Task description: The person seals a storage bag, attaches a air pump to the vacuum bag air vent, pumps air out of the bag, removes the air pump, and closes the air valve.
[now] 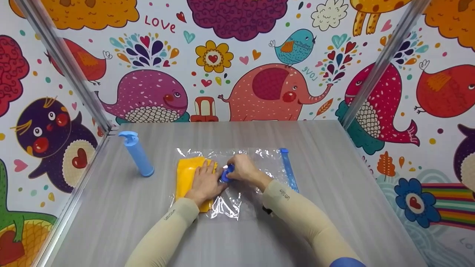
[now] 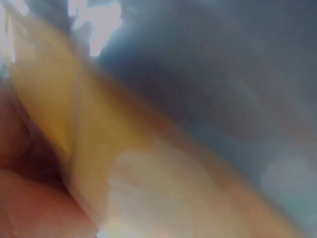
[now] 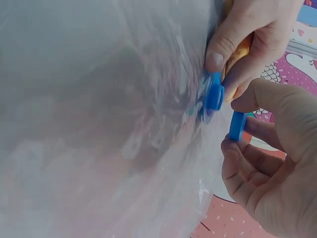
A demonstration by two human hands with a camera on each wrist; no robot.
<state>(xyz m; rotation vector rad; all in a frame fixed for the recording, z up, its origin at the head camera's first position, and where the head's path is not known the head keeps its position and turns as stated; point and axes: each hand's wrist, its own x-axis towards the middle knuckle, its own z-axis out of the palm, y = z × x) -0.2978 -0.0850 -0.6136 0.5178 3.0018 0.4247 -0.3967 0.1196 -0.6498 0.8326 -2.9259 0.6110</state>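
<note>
A clear plastic storage bag lies flat on the table, a folded yellow cloth inside its left part. My left hand rests on the bag over the cloth, fingers spread. Its thumb reaches the blue round valve set in the bag film. My right hand pinches a small blue cap between thumb and fingers. The cap is apart from the valve, just beside it in the right wrist view. The left wrist view is blurred, with yellow cloth under film and part of the left hand.
A blue pump bottle stands upright on the table to the left. Along the bag's right edge runs a blue zip strip with a slider at its far end. Cartoon-printed walls enclose the grey table.
</note>
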